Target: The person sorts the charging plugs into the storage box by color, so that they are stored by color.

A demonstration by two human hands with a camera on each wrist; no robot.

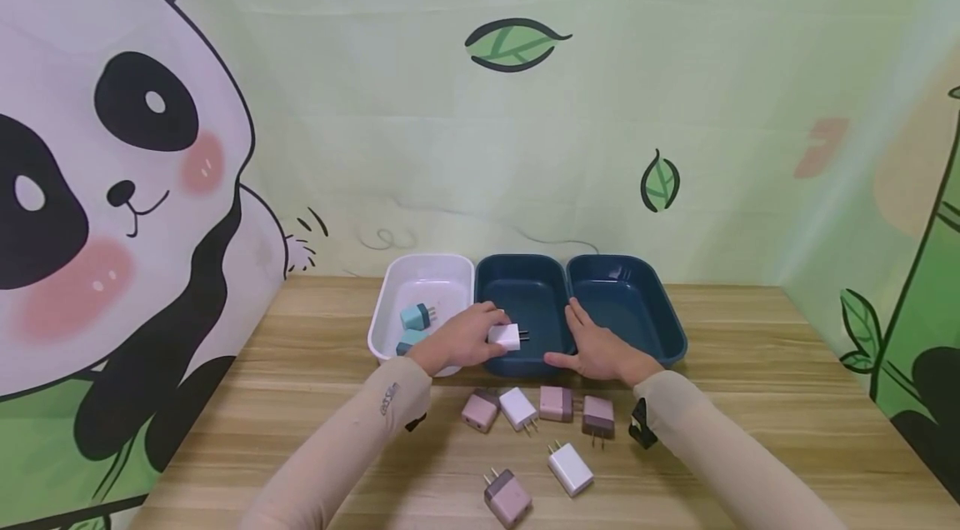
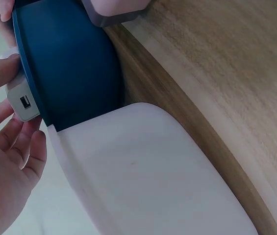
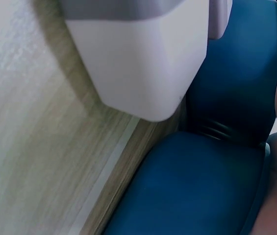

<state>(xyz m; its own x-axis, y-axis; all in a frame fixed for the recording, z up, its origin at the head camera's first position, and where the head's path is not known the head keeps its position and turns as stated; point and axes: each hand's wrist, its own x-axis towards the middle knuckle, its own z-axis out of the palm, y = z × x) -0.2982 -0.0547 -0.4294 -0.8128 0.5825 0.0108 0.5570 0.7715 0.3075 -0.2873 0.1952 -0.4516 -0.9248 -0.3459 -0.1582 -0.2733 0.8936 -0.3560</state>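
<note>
My left hand (image 1: 463, 337) pinches a white USB charger plug (image 1: 504, 337) over the near part of the middle dark blue tray (image 1: 525, 284), prongs pointing right. In the left wrist view the USB port of the charger (image 2: 24, 102) faces the camera, beside the tray's rim. With fingers extended, my right hand (image 1: 602, 353) rests at the rim between the middle tray and the right dark blue tray (image 1: 626, 297); no object shows in it. Two teal chargers (image 1: 415, 317) lie in the white tray (image 1: 435, 270) at the left, one partly hidden by my left hand.
In front of the trays on the wooden table (image 1: 720, 463) lie several pink chargers (image 1: 507, 499), plus a white charger (image 1: 571, 469) and another white charger (image 1: 518, 408). Behind the trays hangs a green printed backdrop (image 1: 375, 97).
</note>
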